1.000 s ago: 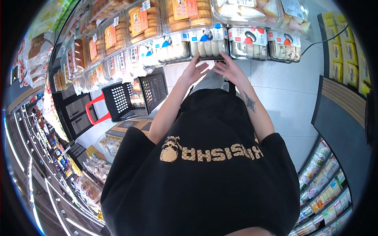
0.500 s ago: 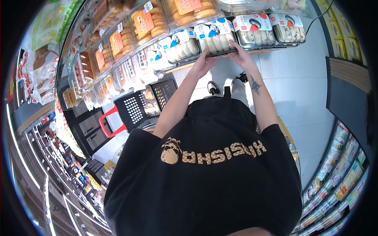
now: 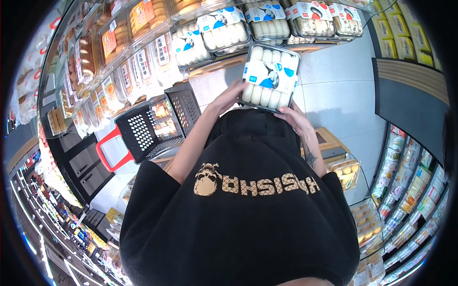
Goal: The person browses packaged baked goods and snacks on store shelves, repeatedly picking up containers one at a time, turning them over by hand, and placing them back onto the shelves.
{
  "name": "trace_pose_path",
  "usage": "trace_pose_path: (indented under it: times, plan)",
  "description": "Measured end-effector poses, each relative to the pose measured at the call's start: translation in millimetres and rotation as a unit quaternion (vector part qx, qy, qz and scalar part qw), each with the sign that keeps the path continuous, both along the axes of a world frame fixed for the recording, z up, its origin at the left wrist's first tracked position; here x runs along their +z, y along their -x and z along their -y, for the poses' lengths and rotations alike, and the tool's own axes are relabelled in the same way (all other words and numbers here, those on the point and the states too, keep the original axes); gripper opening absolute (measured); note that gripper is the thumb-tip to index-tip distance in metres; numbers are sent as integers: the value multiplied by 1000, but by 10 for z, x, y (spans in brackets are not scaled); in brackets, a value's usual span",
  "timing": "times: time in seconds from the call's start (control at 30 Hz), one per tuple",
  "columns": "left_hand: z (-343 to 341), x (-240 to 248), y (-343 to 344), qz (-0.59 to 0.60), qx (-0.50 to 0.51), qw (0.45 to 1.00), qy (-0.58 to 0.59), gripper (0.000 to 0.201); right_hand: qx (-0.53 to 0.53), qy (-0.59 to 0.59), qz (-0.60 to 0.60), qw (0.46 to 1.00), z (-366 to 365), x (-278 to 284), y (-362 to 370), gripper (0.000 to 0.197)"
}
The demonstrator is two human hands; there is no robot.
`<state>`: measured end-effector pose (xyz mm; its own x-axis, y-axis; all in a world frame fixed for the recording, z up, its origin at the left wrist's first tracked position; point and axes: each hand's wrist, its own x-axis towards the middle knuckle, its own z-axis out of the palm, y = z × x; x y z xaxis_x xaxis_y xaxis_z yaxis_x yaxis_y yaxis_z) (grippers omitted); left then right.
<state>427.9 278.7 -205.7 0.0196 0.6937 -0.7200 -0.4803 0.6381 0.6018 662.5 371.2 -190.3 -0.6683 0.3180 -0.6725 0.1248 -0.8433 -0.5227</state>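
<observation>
Head view: clamping lidded tray (image 3: 270,78) in fingers of left hand (image 3: 228,97) at left edge, right hand (image 3: 296,120) at near-right corner. Held lengthwise away from black shirt (image 3: 238,233).

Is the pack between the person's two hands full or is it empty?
Full, as far as it shows: white rolls fill both ends of the pack, either side of the label, which hides the middle.

Loose black short-sleeved fabric shirt (image 3: 238,233); beige skull print (image 3: 206,185), beige crackle-patterned lettering (image 3: 264,185) across front. Right forearm (image 3: 312,141): dark tattoo (image 3: 310,157).
</observation>
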Motion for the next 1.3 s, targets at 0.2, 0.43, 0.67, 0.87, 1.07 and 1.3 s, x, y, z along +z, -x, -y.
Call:
trace_pose_path:
  times: [0.2,0.43,0.67,0.87,1.07,1.3]
  plan:
    - [124,668,-4,-220,110,962,-120,49,82,-91,17,992,240,603,172,89]
    - [391,883,166,-263,111,922,-260,50,82,-182,22,980,250,963,304,72]
    - [606,1174,220,-348,84,885,-297,61,17,-176,38,983,581,1018,478,60]
    - [643,1230,249,-369,105,865,-324,64,35,-171,-18,984,630,1043,431,60]
    - [664,1208,268,-347,102,883,-299,67,9,-92,-74,993,633,1023,516,58]
    - [683,1342,320,-320,110,861,-380,86,70,-301,2,951,552,1316,693,47]
